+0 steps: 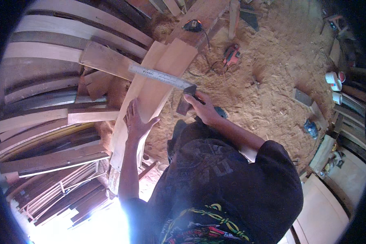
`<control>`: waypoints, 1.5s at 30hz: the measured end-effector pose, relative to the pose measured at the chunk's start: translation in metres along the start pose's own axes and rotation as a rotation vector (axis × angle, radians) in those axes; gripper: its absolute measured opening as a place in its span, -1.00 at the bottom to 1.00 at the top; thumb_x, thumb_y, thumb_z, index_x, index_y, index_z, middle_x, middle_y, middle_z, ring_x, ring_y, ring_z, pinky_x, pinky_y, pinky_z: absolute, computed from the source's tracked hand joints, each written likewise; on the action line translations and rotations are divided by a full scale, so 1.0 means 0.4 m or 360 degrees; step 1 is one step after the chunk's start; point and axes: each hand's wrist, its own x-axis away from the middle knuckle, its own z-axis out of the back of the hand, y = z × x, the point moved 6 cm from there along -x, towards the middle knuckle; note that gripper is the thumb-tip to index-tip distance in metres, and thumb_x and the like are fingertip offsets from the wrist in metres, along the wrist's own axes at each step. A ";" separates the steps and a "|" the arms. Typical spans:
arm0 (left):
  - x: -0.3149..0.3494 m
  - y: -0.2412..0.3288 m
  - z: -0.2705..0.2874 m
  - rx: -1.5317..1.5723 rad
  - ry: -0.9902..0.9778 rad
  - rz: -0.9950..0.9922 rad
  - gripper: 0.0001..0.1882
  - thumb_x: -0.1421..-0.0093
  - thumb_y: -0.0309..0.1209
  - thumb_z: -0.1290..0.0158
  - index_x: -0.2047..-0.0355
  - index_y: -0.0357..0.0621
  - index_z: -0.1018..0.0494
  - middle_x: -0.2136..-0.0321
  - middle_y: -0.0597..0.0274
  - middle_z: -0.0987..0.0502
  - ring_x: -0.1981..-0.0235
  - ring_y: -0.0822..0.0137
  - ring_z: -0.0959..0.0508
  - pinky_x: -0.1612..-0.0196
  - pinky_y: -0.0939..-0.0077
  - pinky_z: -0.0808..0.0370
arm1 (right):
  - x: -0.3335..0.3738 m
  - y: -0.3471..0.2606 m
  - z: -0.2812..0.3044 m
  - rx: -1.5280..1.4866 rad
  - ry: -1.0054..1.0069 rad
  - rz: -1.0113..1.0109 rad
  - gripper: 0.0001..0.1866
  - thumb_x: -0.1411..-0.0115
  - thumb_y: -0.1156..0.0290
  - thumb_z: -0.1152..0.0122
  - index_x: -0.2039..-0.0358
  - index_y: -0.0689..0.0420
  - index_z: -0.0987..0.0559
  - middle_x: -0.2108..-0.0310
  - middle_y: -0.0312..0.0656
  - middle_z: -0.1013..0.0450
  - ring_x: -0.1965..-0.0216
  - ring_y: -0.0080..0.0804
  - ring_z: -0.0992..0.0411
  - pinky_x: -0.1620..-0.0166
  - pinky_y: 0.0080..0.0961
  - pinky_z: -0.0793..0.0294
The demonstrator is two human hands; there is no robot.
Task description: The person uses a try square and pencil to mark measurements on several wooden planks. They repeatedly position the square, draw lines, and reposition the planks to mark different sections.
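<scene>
Two pale wooden boards, one smoother and browner (174, 59) and one lighter (129, 106), lie lengthwise on a narrow bench (210, 15). Across both rests the metal blade of a try square (160, 77), its dark stock hanging by the boards' right edge. My right hand (203, 109) is closed at the stock, thumb and fingers around its upper part. Something thin and dark shows by those fingers, too small to name. My left hand (138, 124) lies on the boards nearer to me, fingers spread and thumb out, holding nothing.
Beyond the boards a black-and-orange tape measure (192, 26) sits on the bench. A red power tool (232, 55) with a cord lies on the sawdust-covered floor (272, 61). Stacked planks (53, 53) fill the left. White buckets (332, 81) and a blue tool (310, 128) stand at right.
</scene>
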 end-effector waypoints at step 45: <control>-0.277 0.322 0.018 -0.0013 0.0081 -0.0597 0.10 0.09 0.15 -0.41 -0.48 0.51 -0.19 -0.53 0.02 -0.03 -0.41 -0.25 -0.21 -0.23 -0.38 -0.23 | -0.154 -0.023 -0.063 -0.0271 0.0207 0.0477 -0.72 -0.45 0.31 -0.23 -0.06 0.19 -0.62 0.12 -0.43 -0.54 0.10 -0.68 -0.39 0.02 -0.62 -0.43</control>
